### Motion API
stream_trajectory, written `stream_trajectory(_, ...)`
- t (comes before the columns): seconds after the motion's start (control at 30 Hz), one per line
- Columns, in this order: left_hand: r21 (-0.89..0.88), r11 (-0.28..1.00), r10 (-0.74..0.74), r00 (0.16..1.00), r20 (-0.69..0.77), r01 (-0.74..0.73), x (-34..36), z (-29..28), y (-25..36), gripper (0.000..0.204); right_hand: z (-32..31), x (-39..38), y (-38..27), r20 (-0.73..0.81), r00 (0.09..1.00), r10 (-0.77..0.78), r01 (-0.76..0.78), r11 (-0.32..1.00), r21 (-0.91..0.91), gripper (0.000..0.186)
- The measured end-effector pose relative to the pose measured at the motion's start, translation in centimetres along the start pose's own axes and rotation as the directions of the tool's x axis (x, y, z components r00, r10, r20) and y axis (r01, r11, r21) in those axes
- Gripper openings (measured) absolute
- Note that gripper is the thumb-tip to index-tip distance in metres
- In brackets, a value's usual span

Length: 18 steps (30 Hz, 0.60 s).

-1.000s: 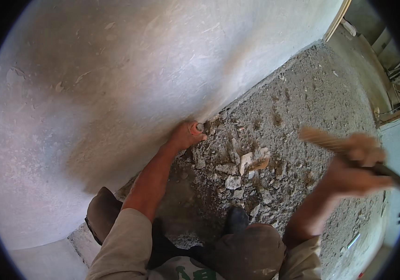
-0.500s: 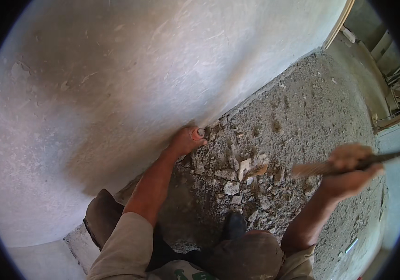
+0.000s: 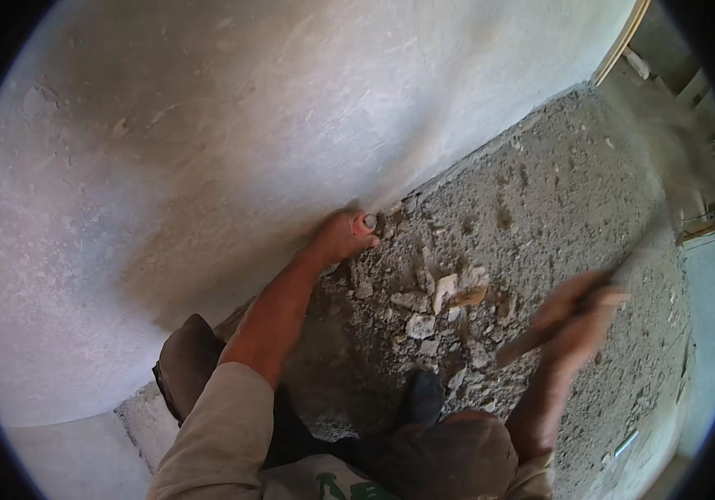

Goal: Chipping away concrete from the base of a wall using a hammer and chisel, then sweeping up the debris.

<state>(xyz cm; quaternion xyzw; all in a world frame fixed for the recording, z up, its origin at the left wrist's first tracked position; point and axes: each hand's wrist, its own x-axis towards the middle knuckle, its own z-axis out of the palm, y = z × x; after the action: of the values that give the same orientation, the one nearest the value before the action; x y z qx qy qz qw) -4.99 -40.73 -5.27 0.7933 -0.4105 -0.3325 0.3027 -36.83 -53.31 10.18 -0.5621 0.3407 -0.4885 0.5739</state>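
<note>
My left hand point(image 3: 337, 237) is closed around a chisel point(image 3: 367, 222) at the foot of the wall. Only the chisel's round struck end and a bit of orange-red grip show; its tip is hidden below my fist. On the right, my right hand point(image 3: 576, 321) grips the wooden handle of a hammer point(image 3: 521, 345). The hammer slants up and away to the right, its far end smeared by motion. Broken chunks of plaster or mortar point(image 3: 446, 292) lie on the rough ground between my hands.
A pale, scuffed wall point(image 3: 249, 108) rises close along the left. Rough, broken-up floor point(image 3: 541, 192) stretches to the far right. My dark boot point(image 3: 421, 398) stands beside the rubble. A small pale stick point(image 3: 626, 443) lies at the lower right; boards stand at the far right.
My right hand and the hammer have moved left and slightly nearer, and the hammer's far end has come into view. My left hand keeps its hold on the chisel; the view has shifted slightly.
</note>
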Motion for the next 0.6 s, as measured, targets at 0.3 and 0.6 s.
stream_trajectory(0.3,-0.198,0.978,0.066,0.998,0.021,-0.06,1.3,1.7,-2.1,0.044,2.0,-8.6,14.4,0.609,0.742,0.281,0.382,0.569,-0.728,0.034)
stream_trajectory(0.6,-0.05,0.999,0.005,0.999,0.039,-0.004,0.0,0.1,-0.1,0.037,-1.0,-1.3,3.2,-0.02,0.998,0.065,-0.067,0.977,-0.204,0.055)
